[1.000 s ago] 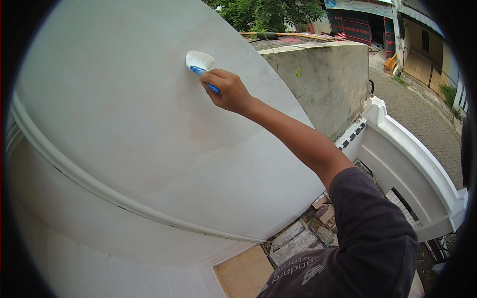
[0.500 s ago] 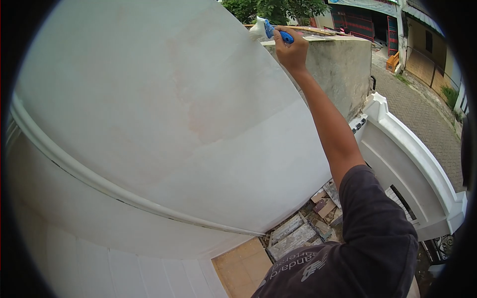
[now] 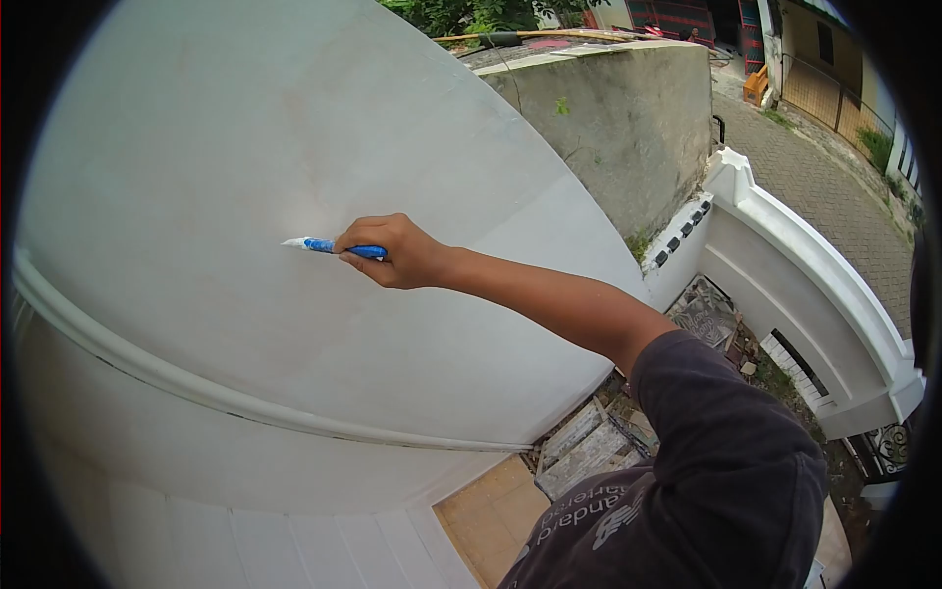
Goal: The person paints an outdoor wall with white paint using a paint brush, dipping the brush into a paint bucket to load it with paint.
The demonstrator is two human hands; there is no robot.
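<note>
My right hand is closed around the blue handle of a paintbrush. White paint coats the bristles, which point left, and smears the blue part near them. The brush tip lies right at the surface of a large white wall, over its middle. Faint pinkish and greyish patches show through the white on this wall. My right arm stretches in from the lower right, in a dark short sleeve. My left hand is out of view.
A white pipe runs along the wall's lower side. Boards and rubble lie on the ground beside tan tiles. A weathered grey wall, a white curved fence wall and a paved lane stretch beyond.
My right hand has brought the brush from the wall's upper edge down and left to the middle of the white wall. The view has shifted slightly.
</note>
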